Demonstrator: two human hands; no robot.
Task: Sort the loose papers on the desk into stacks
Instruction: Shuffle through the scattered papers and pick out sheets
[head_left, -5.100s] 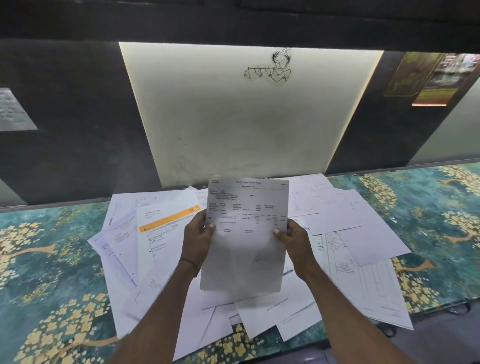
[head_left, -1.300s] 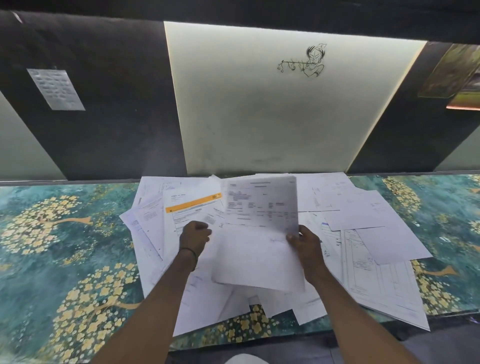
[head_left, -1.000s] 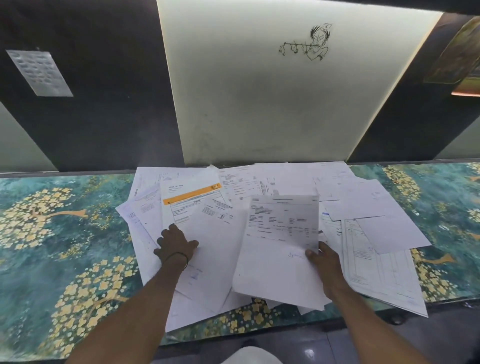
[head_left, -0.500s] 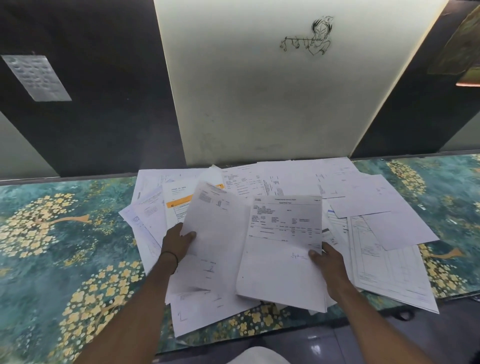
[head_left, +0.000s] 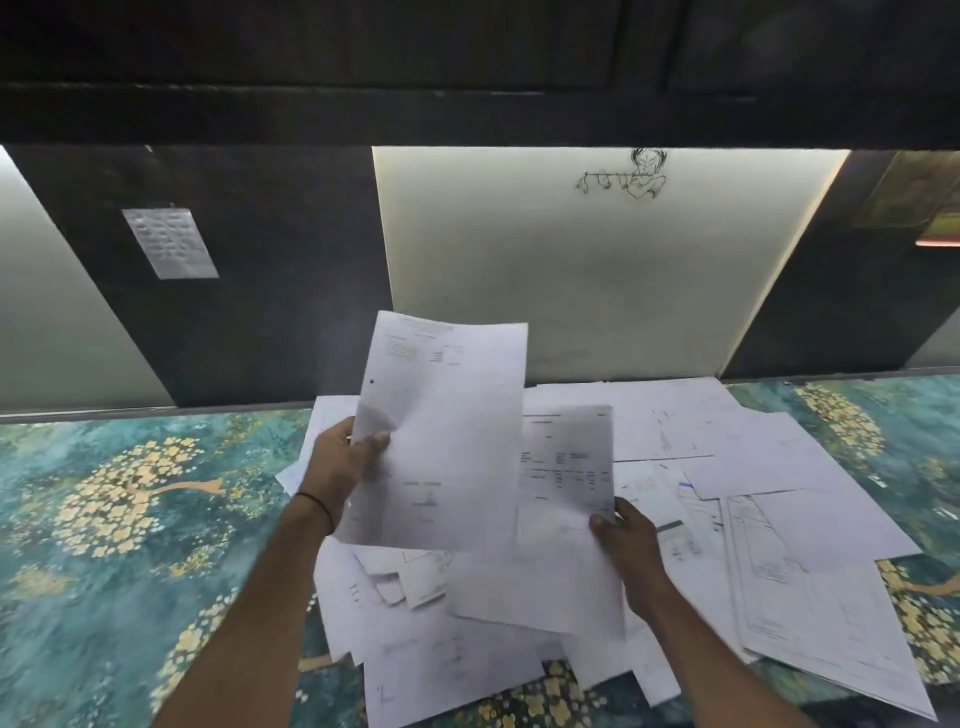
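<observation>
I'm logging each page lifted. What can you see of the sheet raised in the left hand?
The raised sheet is white paper with blurred print near its top and a dark dot by its left edge. It stands nearly upright above the pile. The left hand pinches its left edge; its right edge overlaps a second sheet in the right hand.

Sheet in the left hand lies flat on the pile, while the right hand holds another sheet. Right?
Not quite. The head view shows the left hand holding its sheet up above the pile, not flat on it. The right hand does hold another sheet.
</observation>
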